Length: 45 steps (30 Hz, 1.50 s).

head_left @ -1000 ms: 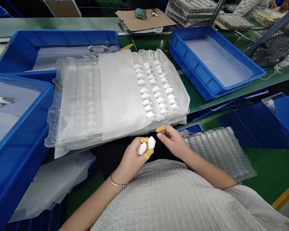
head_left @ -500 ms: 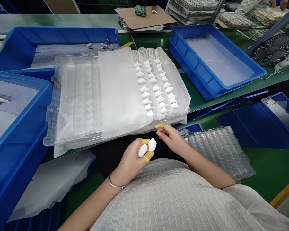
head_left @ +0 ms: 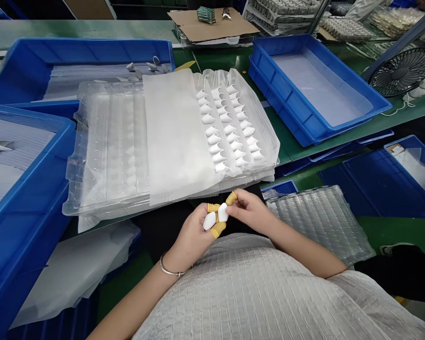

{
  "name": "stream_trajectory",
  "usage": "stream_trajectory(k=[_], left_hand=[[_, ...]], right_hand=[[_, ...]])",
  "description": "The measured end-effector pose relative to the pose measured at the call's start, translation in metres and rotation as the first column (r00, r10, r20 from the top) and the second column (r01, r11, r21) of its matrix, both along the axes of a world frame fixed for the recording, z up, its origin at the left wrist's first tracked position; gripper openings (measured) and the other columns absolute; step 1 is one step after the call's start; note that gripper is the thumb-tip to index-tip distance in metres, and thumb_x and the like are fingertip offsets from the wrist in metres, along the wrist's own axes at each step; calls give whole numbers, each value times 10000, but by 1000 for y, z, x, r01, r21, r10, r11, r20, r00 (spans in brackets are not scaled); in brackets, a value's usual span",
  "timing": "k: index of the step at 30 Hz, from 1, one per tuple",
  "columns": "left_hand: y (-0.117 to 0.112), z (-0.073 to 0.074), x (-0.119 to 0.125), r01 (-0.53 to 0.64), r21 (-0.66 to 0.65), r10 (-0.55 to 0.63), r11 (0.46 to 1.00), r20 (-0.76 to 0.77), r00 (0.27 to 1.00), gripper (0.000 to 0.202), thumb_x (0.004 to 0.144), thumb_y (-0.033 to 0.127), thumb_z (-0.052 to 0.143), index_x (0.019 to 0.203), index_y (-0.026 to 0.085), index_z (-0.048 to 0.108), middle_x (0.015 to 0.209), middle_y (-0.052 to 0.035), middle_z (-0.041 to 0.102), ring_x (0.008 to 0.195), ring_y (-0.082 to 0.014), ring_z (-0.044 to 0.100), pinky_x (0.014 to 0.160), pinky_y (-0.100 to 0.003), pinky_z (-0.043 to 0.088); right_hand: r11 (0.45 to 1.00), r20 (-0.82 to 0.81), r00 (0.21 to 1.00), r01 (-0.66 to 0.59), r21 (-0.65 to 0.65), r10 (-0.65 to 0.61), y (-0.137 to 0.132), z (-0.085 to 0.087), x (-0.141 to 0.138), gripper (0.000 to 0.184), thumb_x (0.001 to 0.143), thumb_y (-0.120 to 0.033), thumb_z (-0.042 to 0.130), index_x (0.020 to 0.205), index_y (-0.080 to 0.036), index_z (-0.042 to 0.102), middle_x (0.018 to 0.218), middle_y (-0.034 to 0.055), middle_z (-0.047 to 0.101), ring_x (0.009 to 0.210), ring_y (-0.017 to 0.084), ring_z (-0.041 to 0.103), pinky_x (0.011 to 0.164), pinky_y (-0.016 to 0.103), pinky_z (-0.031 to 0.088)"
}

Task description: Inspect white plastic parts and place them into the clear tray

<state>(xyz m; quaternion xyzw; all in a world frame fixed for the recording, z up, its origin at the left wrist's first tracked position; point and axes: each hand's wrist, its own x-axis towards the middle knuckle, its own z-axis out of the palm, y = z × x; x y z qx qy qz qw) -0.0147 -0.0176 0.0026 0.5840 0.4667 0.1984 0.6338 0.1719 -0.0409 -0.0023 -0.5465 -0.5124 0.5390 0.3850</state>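
My left hand [head_left: 194, 229] is closed around two small white curved pieces, with yellow finger cots on its fingertips. One white piece [head_left: 209, 221] lies against the fingers; the other white piece [head_left: 223, 212] sticks out on the right between cot-covered fingers. My right hand [head_left: 246, 209] pinches this second piece at its upper right edge, its index finger in a yellow cot. Just beyond both hands lies a clear plastic tray [head_left: 106, 208], where rows of white curved tubular pieces [head_left: 217, 137] stand on the right part. A white sheet [head_left: 179, 141] covers the tray's middle.
Blue bins [head_left: 92, 49] with paper liners stand at the left, holding a few white pieces. Stacked blue bins [head_left: 286, 94] sit at the right, near a black fan [head_left: 403, 71]. Below my right arm is an embossed clear tray [head_left: 322, 222]. Someone's dark-clad leg and shoe [head_left: 403, 269] show at lower right.
My right hand has moved left and down from the tray's edge onto the white piece in my left hand. A person's dark leg has come into view at lower right.
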Motion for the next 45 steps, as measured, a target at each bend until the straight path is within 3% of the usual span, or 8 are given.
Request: stream_trajectory(k=[3,7,14,21,26,34,38,45], left_hand=[[0,1,0,5,16,-5,1000,-3,1000,191,775,280,658,914,184,569,757,24,577,634,-113,492,567,-232,400],[-1,2,-1,7,27,-7,1000,2,1000,185,784,264,650,928,183,566,806,11,602,668,-117,515,597,-240,421],[-1,0,-2,1,59,0,998,-20,1000,172,780,259,646,908,187,557,780,13,602,661,-125,521,584,-243,411],[1,2,-2,-20,67,21,998,-25,999,186,754,263,659,894,192,559,781,10,604,675,-136,538,597,-250,419],[1,2,-2,-35,-9,36,999,41,999,211,743,266,669,906,187,560,760,27,573,636,-111,498,576,-231,397],[2,-4,0,-19,-81,27,997,105,994,246,731,264,705,911,184,558,776,30,579,662,-107,492,601,-226,399],[2,-1,-1,0,-108,11,994,93,996,223,754,293,677,916,188,565,724,45,532,601,-94,445,550,-213,362],[2,0,-2,2,-76,2,997,59,998,239,771,312,655,962,188,584,793,13,570,649,-112,496,578,-229,403]], right_hand=[[999,48,998,-37,-2,37,-1,1,-6,316,868,-426,650,717,-188,508,652,-36,484,597,113,441,542,242,354],[995,-107,994,13,-102,-24,1,-5,-6,367,947,-480,506,725,-187,509,636,-20,545,580,118,516,537,242,404],[971,-361,929,-3,-238,-85,-2,-5,-5,265,890,-412,609,785,-173,563,613,-36,583,502,88,525,471,201,368],[957,-389,911,17,-290,-135,-2,-2,-10,221,821,-357,654,752,-172,554,599,-28,614,484,92,538,468,204,381],[964,-325,928,105,-244,-184,-1,-5,-8,249,862,-412,607,792,-183,543,625,-35,567,532,99,516,494,214,387],[999,105,994,-11,-30,14,-4,4,-10,342,809,-402,720,718,-195,463,656,-54,452,584,103,394,516,232,311],[998,91,995,46,34,-49,2,-2,-4,296,945,-365,523,708,-190,495,636,-34,507,602,119,477,581,257,383],[989,-3,989,150,7,-150,6,-10,8,146,897,-341,566,948,-206,582,827,4,577,722,139,553,593,250,440]])
